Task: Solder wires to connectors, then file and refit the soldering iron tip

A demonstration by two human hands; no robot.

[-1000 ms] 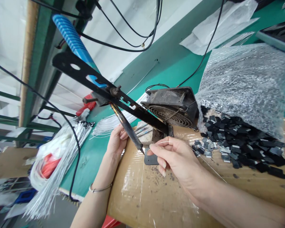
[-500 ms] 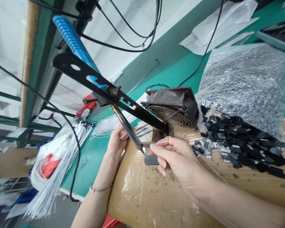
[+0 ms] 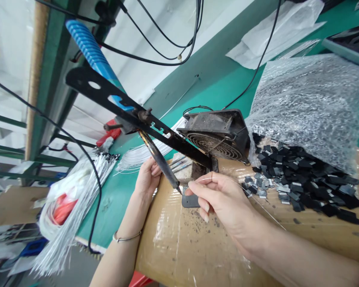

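Observation:
A soldering iron point(image 3: 163, 161) with a blue handle point(image 3: 89, 50) is clamped in a slotted black metal stand point(image 3: 113, 95), its tip pointing down over a small dark plate point(image 3: 190, 200). My right hand point(image 3: 217, 193) pinches a thin strand of solder wire point(image 3: 265, 208), which loops over the fingers and trails down along the forearm. Its fingertips are just right of the iron's tip. My left hand point(image 3: 148, 177) is closed behind the iron's barrel, left of a pale block point(image 3: 184, 169) with thin rods on it. What those fingers hold is hidden.
A dusty fan point(image 3: 217, 133) stands behind the block. Many small black connector pieces point(image 3: 305, 171) lie at right beside bubble wrap point(image 3: 308, 107). White cables point(image 3: 143, 157) lie on the green mat, and another bundle point(image 3: 74, 223) hangs at left. Black cords point(image 3: 97, 191) cross the left side.

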